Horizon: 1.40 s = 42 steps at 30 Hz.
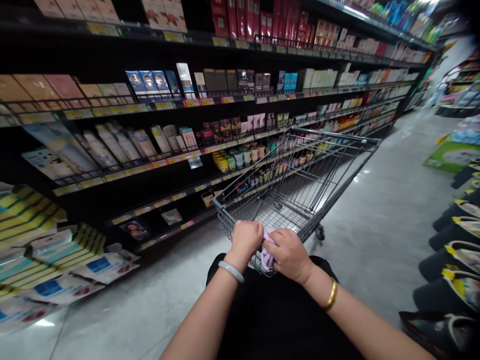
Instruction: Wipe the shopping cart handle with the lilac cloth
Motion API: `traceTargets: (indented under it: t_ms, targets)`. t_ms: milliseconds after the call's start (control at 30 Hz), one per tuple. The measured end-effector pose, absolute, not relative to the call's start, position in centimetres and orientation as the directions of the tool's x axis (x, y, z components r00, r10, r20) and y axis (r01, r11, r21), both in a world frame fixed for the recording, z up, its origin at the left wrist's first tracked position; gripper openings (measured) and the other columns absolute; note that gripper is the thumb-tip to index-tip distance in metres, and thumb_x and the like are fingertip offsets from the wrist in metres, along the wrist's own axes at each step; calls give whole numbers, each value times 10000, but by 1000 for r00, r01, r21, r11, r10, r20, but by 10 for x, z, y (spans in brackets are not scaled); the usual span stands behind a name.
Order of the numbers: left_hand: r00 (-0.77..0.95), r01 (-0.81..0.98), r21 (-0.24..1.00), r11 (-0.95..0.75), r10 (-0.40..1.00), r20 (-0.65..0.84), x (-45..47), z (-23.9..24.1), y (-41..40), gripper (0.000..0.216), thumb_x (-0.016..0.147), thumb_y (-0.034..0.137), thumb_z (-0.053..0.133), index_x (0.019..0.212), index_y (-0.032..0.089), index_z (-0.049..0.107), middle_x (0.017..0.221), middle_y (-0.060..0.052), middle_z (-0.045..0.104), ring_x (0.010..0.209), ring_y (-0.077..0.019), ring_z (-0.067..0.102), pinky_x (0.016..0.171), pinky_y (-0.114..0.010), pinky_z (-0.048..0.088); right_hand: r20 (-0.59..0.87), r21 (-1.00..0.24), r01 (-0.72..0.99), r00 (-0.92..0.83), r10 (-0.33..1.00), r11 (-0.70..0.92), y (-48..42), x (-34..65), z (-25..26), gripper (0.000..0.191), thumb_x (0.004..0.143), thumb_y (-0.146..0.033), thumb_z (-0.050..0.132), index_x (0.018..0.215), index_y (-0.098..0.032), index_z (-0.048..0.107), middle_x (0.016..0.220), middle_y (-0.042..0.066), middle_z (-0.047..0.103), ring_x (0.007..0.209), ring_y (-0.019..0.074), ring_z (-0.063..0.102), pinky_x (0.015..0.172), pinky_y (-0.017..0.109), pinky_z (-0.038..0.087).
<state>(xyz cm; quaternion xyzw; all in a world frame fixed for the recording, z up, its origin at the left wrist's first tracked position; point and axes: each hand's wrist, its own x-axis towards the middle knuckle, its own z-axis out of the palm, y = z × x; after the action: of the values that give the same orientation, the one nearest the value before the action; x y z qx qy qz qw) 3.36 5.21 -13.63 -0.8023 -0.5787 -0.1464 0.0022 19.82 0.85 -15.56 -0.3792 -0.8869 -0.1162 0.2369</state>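
- A wire cart [333,137] is stood on a grey, glossy floor [375,225] in a shop aisle.
- Black shelves [150,165] of boxes and bottles are seen along the left.
- The left hand [245,240] is curled shut over the cart's near rim.
- A lilac cloth [267,257] is clutched in the right hand [288,255] beside it.

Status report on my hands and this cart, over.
Left hand gripping the shopping cart at its handle. Right hand beside it, clutching a lilac cloth. Stocked shelves close on the cart's left, dark bags lined along the right.
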Motion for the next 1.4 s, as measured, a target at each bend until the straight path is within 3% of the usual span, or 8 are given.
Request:
traceTargets:
  t_ms: [333,600,700,800,967,1067,1200,1400]
  targets:
    - [342,893,201,-403,897,279,77,-137,47,410,1010,314,328,845,160,670,830,-92,712,793,-226,657,769,-359,389,480,66,727,-623,618,683,20,266,-150,265,829,-280,622,1081,-210,667,1084,88,630,1059,246,482,966,414,348]
    - [432,787,375,-489,872,231,78,-137,72,257,988,221,397,923,194,645,942,-62,703,879,-178,635,780,-286,418,488,108,950,-308,817,293,18,230,-137,215,904,-214,539,1076,-201,667,995,101,638,983,251,493,866,407,342]
    - [474,802,280,-528,847,239,50,-133,88,286,982,383,454,950,196,667,946,-58,708,924,-197,630,932,-340,393,550,138,949,-311,775,283,19,231,-146,212,927,-212,515,1058,-225,681,1056,100,644,1021,256,482,888,412,334]
    - [515,820,152,-552,827,226,17,-128,99,418,981,502,404,863,204,673,883,-34,699,937,-193,622,1102,-407,242,629,128,946,-311,713,299,18,256,-156,180,926,-279,550,1032,-276,696,1144,81,632,1107,265,451,945,410,316]
    - [524,845,38,-533,841,138,5,-126,105,393,961,516,432,843,208,646,863,-53,692,908,-219,617,904,-365,338,632,29,976,-186,753,217,22,252,-152,177,927,-258,540,1001,-283,698,1084,77,635,1012,242,463,896,394,326]
    - [497,864,13,-504,856,144,22,-129,100,335,960,451,453,848,205,651,870,-69,696,900,-234,620,812,-364,330,577,7,957,-240,781,289,31,209,-149,204,949,-256,488,1015,-270,680,1059,73,638,968,235,467,856,393,330]
    - [481,870,37,-492,862,160,43,-133,90,216,947,292,476,895,193,661,898,-73,698,916,-227,623,798,-362,327,587,-20,928,-291,756,373,35,188,-165,248,945,-243,491,1121,-278,663,1199,77,605,1041,244,458,906,407,324]
    - [521,834,105,-541,837,168,63,-136,78,312,990,389,418,968,193,660,911,-70,702,904,-222,629,820,-358,381,612,-67,956,-186,769,285,25,249,-173,316,907,-173,517,1169,-261,669,1207,90,599,1103,256,448,928,384,327]
